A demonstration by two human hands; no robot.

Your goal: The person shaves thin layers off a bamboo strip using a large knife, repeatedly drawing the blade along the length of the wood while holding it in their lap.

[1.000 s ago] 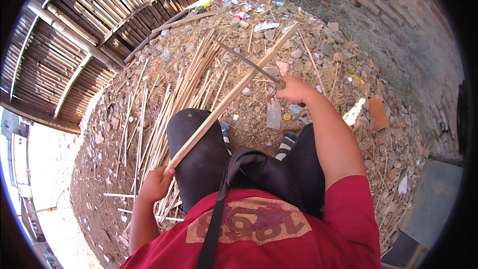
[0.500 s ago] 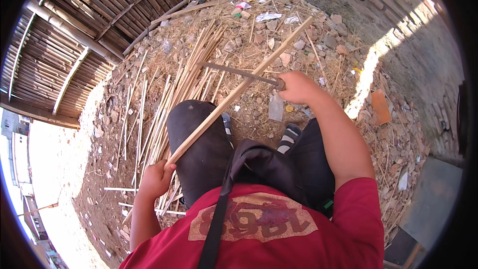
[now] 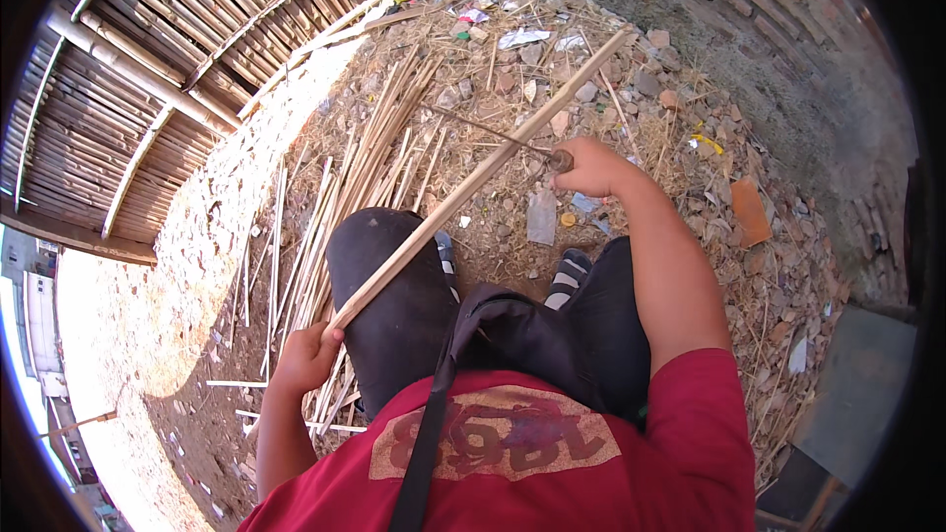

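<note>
My left hand [image 3: 305, 357] grips the near end of a long pale bamboo stick [image 3: 473, 180], which slants up to the right across my left knee toward the far rubble. My right hand [image 3: 594, 167] is closed on the handle of a long thin dark blade [image 3: 488, 129]. The blade points left and lies across the stick near its middle. I sit with dark trousers and striped sandals over the dirt.
A pile of split bamboo strips [image 3: 345, 187] lies on the ground at my left. A bamboo fence [image 3: 158, 59] runs along the upper left. Stones, litter and a brick wall [image 3: 749, 0] fill the far right. An orange brick piece [image 3: 749, 212] lies at right.
My right hand and the blade have shifted slightly left and nearer along the stick. The left hand keeps its grip on the stick's end.
</note>
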